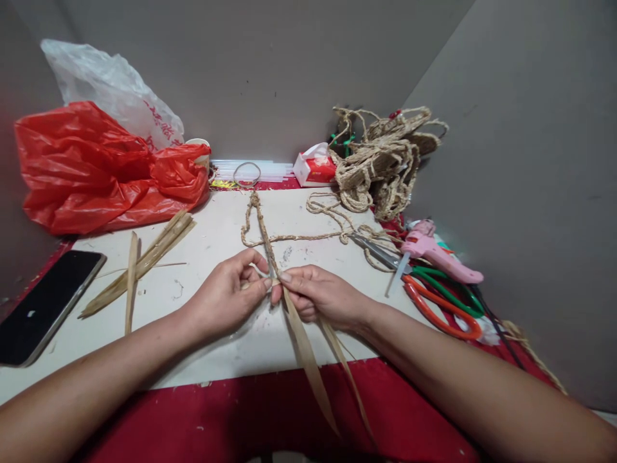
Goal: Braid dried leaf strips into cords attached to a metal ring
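My left hand [240,286] pinches a pale strip of dried leaf at the lower end of a braided straw cord [265,235]. Close against it, my right hand [315,292] grips the same braid end between thumb and fingers. Long flat leaf strips [307,363] hang from under the fingers toward the table's front edge. The finished part of the braid runs away from me to a knotted tip, where thinner twisted cord loops off to the right. Exactly how the strips cross is hidden by my fingertips.
Dried leaves [144,263] and a phone [51,305] lie left. Behind are a red plastic bag [106,173], clear sticks [253,170] and a tissue pack [315,167]. At right are bundled cord [380,161], a pink glue gun [438,254] and scissors with orange and green handles [443,308].
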Demonstrator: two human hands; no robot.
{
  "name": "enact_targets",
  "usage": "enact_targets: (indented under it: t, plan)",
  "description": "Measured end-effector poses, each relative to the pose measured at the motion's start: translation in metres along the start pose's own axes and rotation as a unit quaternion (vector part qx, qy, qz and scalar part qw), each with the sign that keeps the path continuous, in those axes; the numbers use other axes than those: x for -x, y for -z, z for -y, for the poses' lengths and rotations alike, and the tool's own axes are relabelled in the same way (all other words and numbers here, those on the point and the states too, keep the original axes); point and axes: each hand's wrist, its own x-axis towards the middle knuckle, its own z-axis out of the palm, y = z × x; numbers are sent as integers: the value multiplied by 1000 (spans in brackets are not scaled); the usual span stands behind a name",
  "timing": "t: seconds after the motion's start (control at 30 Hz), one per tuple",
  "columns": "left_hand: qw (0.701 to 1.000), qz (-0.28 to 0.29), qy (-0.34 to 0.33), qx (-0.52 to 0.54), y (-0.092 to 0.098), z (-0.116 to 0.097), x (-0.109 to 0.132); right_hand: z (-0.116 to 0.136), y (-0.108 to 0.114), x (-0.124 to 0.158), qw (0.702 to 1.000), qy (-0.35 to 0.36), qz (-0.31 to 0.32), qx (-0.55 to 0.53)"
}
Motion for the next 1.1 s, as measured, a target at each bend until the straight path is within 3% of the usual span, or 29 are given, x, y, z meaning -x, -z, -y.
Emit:
enact_targets:
  t: [0.13,0.23,0.4,0.53,0.63,0.8,0.93,1.1]
  plan:
    - [999,24,-24,-27,0,-5,1,1,-1,0,1000,-4,2,1]
    - [990,9,-75,-118,-1,-8,3,3,-2,2,1000,-10,8,8]
    - [937,-52,-117,-324,-3,-8,9,4,-2,4,999,2,38,12]
    - [904,-55,-135,-402,-3,-5,12,2,-2,3,997,37,48,38]
    - [896,-56,-122,-423,-3,-6,13,1,-3,0,995,56,26,80]
    - [920,-78,-69,-379,-8,-10,13,-3,-12,-1,993,51,-45,94]
    - [934,-110,-23,-338,-20,-13,15,-8,-23,1,992,46,-97,71]
    - [923,-119,31,-364,-38,-24,22,-12,-31,4,988,32,-144,38]
